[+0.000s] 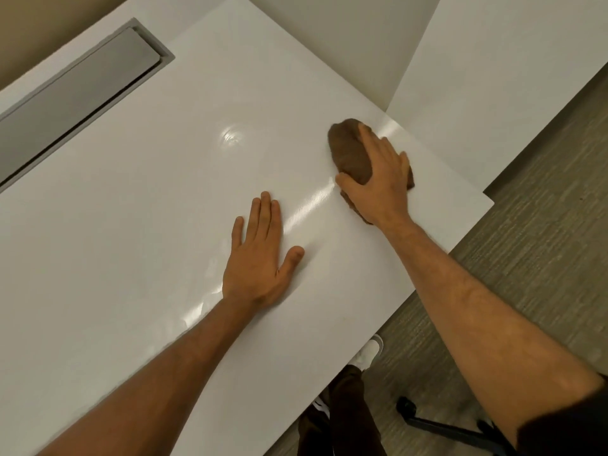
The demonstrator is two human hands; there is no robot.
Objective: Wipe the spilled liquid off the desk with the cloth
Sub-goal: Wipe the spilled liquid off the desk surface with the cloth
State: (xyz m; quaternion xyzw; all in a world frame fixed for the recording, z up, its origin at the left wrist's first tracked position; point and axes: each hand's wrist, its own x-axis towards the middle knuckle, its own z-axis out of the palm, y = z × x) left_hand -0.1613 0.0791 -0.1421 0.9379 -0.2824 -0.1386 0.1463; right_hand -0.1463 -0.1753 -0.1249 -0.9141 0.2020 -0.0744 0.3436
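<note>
A person's right hand (378, 179) presses a bunched brown cloth (350, 153) onto the white desk (131, 209), fingers curled over it. The left hand (258, 255) rests flat beside a wet streak (312, 202), fingers straight.

The tabletop (138, 199) is white, smooth and glossy, with bright wet-looking streaks (309, 205). The brown cloth (352, 153) looks soft and matt. The grey cable-tray lid (75, 93) is matt. The floor (543, 225) has a ribbed, carpet-like weave.
</note>
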